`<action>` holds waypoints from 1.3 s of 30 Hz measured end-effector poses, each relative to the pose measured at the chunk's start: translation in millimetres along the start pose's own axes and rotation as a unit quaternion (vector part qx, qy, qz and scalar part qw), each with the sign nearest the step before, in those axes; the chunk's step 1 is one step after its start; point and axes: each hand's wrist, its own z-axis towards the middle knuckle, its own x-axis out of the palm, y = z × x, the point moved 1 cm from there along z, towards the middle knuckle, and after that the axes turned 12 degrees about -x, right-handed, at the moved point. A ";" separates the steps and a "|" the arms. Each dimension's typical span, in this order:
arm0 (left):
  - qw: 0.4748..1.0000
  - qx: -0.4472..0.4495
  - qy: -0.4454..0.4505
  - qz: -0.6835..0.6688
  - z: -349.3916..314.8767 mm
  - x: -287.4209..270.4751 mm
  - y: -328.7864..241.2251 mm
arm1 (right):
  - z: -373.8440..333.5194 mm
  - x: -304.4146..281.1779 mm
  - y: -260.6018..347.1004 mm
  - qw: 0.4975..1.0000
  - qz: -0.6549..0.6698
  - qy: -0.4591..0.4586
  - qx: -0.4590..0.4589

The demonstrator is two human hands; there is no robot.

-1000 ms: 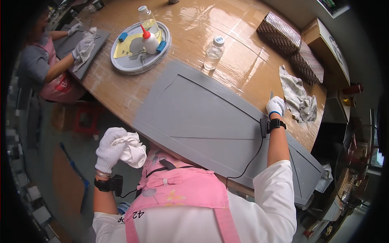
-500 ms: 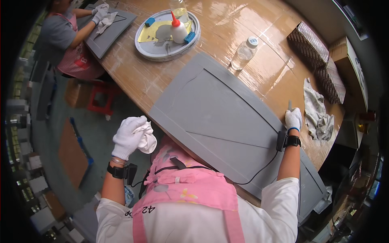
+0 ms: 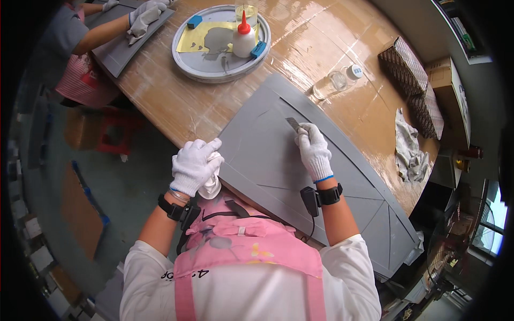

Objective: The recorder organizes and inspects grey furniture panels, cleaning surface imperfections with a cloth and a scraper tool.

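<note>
Workshop floor, dark and grey, runs along the near side of a big brown table (image 3: 176, 101) with a glossy, scuffed top. Lying across that table, its near edge overhanging toward the person, is a long grey panel (image 3: 267, 160) with raised strips and thin scored lines.

Right hand (image 3: 313, 150), in a white glove, is on the panel near its middle, fingers curled shut around a small flat strip tool (image 3: 293, 124) whose dark end pokes out past the fingertips and touches the grey surface. A black band and small device sit on that wrist.

Left hand (image 3: 194, 166), also gloved, is at the panel's near-left edge, closed on a bunched white cloth (image 3: 210, 186) that hangs just under the palm.

Beyond the panel's far-left corner stands a round grey tray (image 3: 184, 59), holding a yellow sheet, 2 blue blocks and a white squeeze bottle with a red nozzle (image 3: 243, 37). Just past the panel's far edge lies a clear plastic bottle (image 3: 336, 81) on its side. To the panel's right, a crumpled grey rag (image 3: 408, 147) sits on the table, with 2 dark patterned boxes (image 3: 409, 75) beyond it.

Further off from the panel, at the table's far-left end, another person's gloved hands (image 3: 143, 16) press on a second grey panel (image 3: 120, 45).
</note>
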 end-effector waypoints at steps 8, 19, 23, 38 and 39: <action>1.000 0.007 -0.004 -0.028 6.4 6.2 6.9 | 51.7 50.6 1.2 0.947 -0.185 -0.121 -0.231; 0.998 0.005 -0.010 -0.062 7.5 9.7 9.3 | 51.0 54.7 2.0 0.907 -0.273 -0.126 -0.295; 0.998 0.012 -0.018 -0.060 7.3 11.9 11.8 | 43.4 53.9 0.3 0.888 -0.296 -0.082 -0.343; 0.998 0.004 -0.019 -0.055 4.6 13.2 9.2 | 31.5 62.1 8.9 0.888 -0.317 -0.090 -0.321; 0.998 0.002 -0.014 -0.055 4.3 13.0 9.0 | 36.3 62.2 6.8 0.891 -0.308 -0.114 -0.312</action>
